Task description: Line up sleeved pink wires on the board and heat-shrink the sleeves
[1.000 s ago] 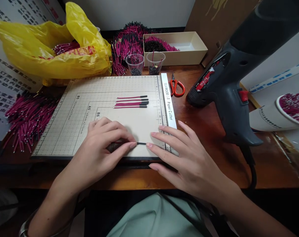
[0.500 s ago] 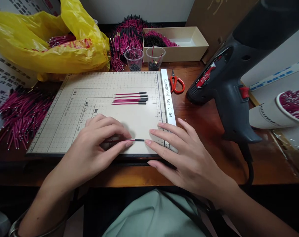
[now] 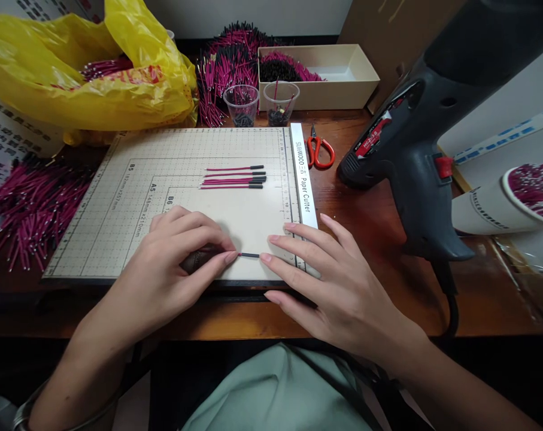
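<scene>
My left hand [image 3: 172,266] rests on the cream paper-cutter board [image 3: 118,221], fingers curled and pinched on a thin magenta wire with a black sleeve end [image 3: 248,255]. The sleeved tip sticks out past my fingertips. My right hand [image 3: 334,281] lies flat beside it with fingers spread, one fingertip touching the sleeve's right end. Several finished wires [image 3: 233,178] lie in a row higher on the board.
A dark heat gun [image 3: 410,155] stands at the right. Red scissors [image 3: 318,151], two clear cups [image 3: 257,103], a cardboard box [image 3: 343,81] and wire heaps sit behind. A yellow bag [image 3: 73,78] and loose wires [image 3: 33,203] lie left; a white cup [image 3: 509,203] lies right.
The hands have barely moved. More of the magenta wire shows beside the black sleeve, and the view has shifted slightly.
</scene>
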`<state>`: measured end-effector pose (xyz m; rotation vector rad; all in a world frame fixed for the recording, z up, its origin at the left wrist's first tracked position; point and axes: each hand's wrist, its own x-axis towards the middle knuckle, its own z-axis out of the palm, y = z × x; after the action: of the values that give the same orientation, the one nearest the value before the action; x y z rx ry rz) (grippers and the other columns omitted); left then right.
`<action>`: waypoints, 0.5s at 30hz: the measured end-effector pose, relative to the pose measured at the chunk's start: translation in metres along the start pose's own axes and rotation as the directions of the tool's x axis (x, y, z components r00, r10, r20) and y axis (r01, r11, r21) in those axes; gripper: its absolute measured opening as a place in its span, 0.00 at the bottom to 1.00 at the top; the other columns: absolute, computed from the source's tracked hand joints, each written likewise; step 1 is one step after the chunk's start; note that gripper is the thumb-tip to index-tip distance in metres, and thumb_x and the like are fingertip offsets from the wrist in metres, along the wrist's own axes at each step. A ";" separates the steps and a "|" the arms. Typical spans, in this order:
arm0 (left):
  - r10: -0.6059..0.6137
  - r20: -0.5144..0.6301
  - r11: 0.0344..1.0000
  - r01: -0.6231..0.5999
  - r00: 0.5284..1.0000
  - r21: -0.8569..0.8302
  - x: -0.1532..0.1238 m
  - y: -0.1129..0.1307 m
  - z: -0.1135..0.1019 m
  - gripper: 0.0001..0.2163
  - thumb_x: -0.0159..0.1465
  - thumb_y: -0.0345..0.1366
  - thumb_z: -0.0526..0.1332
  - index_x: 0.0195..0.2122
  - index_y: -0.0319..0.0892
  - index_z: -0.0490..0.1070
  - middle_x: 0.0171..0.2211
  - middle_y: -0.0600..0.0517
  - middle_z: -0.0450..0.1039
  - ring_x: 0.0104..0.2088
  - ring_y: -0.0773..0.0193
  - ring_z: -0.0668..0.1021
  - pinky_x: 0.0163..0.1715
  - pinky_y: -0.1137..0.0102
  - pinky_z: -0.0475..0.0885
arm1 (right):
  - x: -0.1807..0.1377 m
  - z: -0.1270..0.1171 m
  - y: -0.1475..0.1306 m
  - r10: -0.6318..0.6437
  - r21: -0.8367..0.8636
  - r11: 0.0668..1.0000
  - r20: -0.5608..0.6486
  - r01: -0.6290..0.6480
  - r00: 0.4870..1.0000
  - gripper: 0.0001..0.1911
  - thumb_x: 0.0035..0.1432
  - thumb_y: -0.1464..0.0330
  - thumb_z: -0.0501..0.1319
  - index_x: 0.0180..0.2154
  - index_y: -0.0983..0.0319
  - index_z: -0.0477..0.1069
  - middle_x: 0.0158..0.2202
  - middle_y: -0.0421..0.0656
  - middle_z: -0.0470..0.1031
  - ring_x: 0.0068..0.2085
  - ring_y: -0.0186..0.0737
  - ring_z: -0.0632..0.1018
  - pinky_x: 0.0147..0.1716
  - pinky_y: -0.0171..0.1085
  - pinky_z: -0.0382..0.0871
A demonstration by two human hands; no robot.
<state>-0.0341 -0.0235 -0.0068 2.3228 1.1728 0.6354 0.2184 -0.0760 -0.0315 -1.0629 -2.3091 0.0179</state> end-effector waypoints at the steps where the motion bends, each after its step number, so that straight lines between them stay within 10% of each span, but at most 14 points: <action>1: -0.003 0.000 1.000 0.003 1.000 -0.003 0.000 0.000 0.000 0.06 0.71 0.41 0.63 0.37 0.49 0.78 0.36 0.55 0.81 0.41 0.57 0.77 0.48 0.59 0.66 | 0.000 0.000 0.000 0.001 0.000 1.000 0.002 -0.001 1.000 0.13 0.71 0.64 0.63 0.51 0.62 0.79 0.54 0.47 0.84 0.60 0.49 0.80 0.64 0.58 0.70; 15: -0.025 -0.005 0.998 0.025 1.000 -0.052 0.000 0.002 -0.001 0.06 0.70 0.40 0.64 0.35 0.50 0.78 0.34 0.58 0.81 0.40 0.60 0.76 0.48 0.60 0.65 | 0.001 0.000 0.000 0.001 -0.005 1.000 0.009 -0.001 1.000 0.12 0.71 0.63 0.63 0.51 0.61 0.79 0.54 0.46 0.84 0.60 0.49 0.80 0.65 0.57 0.69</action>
<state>-0.0335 -0.0242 -0.0053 2.2606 1.1722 0.6564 0.2178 -0.0747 -0.0312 -1.0691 -2.3179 0.0178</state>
